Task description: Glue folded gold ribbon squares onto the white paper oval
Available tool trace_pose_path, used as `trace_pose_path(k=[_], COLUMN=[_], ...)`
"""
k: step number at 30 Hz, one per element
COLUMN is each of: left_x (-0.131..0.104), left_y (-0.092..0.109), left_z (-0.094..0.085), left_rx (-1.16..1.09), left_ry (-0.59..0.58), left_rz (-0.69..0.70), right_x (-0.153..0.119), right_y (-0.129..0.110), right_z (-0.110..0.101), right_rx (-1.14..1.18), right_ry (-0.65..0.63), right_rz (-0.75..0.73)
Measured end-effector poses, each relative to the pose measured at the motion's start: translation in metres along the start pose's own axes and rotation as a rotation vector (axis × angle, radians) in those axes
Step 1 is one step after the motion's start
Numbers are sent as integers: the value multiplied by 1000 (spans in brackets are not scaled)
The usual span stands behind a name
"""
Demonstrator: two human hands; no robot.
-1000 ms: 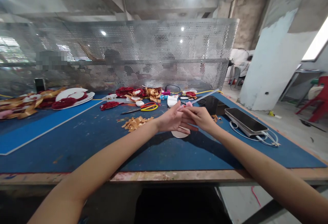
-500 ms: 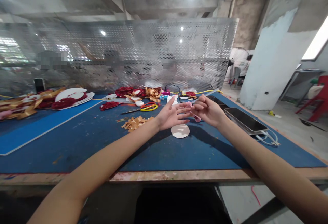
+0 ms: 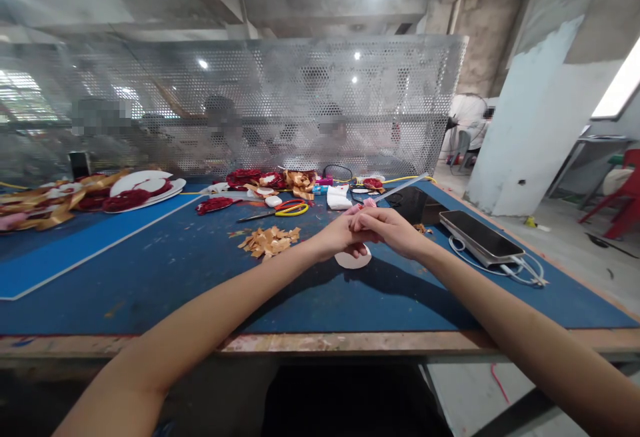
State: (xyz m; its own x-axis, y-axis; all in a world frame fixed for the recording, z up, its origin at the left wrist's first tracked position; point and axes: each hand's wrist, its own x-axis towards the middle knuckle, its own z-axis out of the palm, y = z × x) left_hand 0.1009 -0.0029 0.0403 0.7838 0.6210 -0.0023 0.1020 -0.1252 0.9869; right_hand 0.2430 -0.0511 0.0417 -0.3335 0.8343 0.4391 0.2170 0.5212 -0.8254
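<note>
Left hand (image 3: 336,236) and right hand (image 3: 386,229) are overlapping, grip hidden; pink piece (image 3: 369,203) is showing at twelve o'clock, disc (image 3: 353,261) at six.

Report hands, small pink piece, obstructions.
Left hand and right hand together; hold unclear. Small pink piece at the hands, partly hidden. Hands block part of flat round white disc.

I see slim arms, bare as far as they show, the left arm (image 3: 200,324) at seven o'clock, the right arm (image 3: 500,307) at five; left hand (image 3: 336,237) and right hand (image 3: 387,227) uncovered; black clothing (image 3: 350,400) at six.
</note>
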Motion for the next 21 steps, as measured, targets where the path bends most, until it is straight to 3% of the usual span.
trace_pose_path(k=[3,6,9,13,16,21], left_x=[3,4,4,3,4,5], left_y=[0,0,-1,-1,2,1], left_z=[-4,-7,-8,-9,-9,-11], left_rx=[-10,-71,-126,-169,-168,-31], left_ry=[61,57,53,118,192,327], left_rz=[-87,-119,-137,-117,-76,24], right_x=[0,-2,-4,-5,-3,-1], right_y=[-1,2,3,2,3,6], right_z=[-2,-1,-2,-8,-11,-7], right_rx=[-307,-461,-440,-185,-131,-174], right_ry=[138,265,389,561,529,288], right_rz=[-183,-268,-270,-223,-131,15])
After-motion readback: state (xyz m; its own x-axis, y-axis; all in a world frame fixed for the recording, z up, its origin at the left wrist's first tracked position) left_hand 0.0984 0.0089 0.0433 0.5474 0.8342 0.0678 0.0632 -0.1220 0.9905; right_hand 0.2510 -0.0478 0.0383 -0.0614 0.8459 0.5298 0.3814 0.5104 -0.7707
